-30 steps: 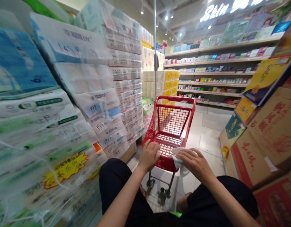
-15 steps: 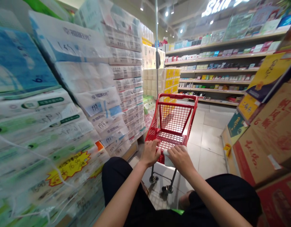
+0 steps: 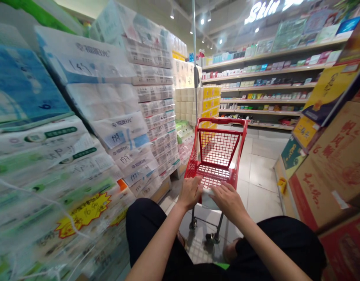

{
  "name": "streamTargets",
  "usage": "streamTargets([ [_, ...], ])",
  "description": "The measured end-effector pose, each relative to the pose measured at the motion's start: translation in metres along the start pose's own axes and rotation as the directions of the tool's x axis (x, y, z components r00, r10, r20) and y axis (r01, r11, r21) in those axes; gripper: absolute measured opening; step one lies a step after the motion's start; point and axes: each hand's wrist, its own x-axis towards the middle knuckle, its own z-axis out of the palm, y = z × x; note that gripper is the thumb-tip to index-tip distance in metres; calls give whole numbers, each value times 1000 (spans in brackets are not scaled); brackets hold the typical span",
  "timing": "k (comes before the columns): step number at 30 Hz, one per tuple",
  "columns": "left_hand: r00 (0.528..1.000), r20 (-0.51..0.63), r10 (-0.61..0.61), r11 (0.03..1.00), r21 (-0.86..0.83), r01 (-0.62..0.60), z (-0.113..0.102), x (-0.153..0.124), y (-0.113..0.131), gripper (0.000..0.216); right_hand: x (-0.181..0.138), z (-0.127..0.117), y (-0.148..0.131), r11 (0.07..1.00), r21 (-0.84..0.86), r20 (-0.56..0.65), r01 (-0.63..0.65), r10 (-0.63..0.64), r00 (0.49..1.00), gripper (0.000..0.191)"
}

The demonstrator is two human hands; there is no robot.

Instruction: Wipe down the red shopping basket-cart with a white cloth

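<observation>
A small red shopping cart (image 3: 219, 146) with a mesh basket stands on wheels in front of my knees. My left hand (image 3: 190, 192) is closed round the left part of its near edge, with the fingers over the rim. My right hand (image 3: 229, 200) lies at the right part of that edge, fingers bent over a crumpled white cloth (image 3: 209, 198). This cloth hangs between my two hands against the cart; whether it is fabric or tissue I cannot tell. Whether my left thumb touches it is unclear.
Stacked packs of tissue paper (image 3: 152, 93) rise close on the left, with a yellow price tag (image 3: 84, 212) low down. Cardboard boxes (image 3: 320, 183) line the right side. Beyond the cart run a tiled floor (image 3: 257, 171) and shelves of small goods (image 3: 261, 86).
Both hands and the cart sit slightly farther right in view. My right hand has drawn nearer my left, and more of the white cloth shows between them.
</observation>
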Motion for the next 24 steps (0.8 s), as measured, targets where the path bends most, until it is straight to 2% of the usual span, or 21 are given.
streamTargets([
  [5, 1000, -7, -5, 1000, 31, 5, -2, -4, 5, 26, -45, -17, 38, 993, 115, -57, 7, 0, 998, 36],
  [7, 1000, 2, 0, 1000, 15, 0, -3, -6, 8, 24, -61, -17, 41, 980, 188, -95, -71, 91, 991, 39],
  [9, 1000, 7, 9, 1000, -16, -9, -5, -8, 11, 24, -73, -14, 37, 927, 296, -138, -229, 278, 950, 41],
  [11, 1000, 6, 18, 998, -54, -18, -8, -9, 14, 25, -80, -11, 29, 818, 425, -122, -387, 476, 871, 42],
  [13, 1000, 6, 27, 996, -89, -27, -12, -10, 17, 27, -81, -13, 22, 699, 532, -12, -477, 570, 822, 37],
  [16, 997, 40, 66, 992, -113, -61, -18, -13, 18, 32, -77, -21, 16, 576, 622, 168, -530, 563, 809, 31],
  [19, 991, 91, 98, 990, -112, -88, -21, -15, 17, 42, -70, -31, 13, 425, 709, 269, -562, 573, 774, 37],
  [21, 992, 95, 80, 991, -111, -69, -20, -16, 17, 49, -66, -36, 11, 309, 769, 312, -560, 582, 751, 38],
  [24, 997, 71, 40, 985, -170, -27, -17, -14, 17, 54, -52, -44, 7, 193, 842, 294, -503, 618, 729, 36],
])
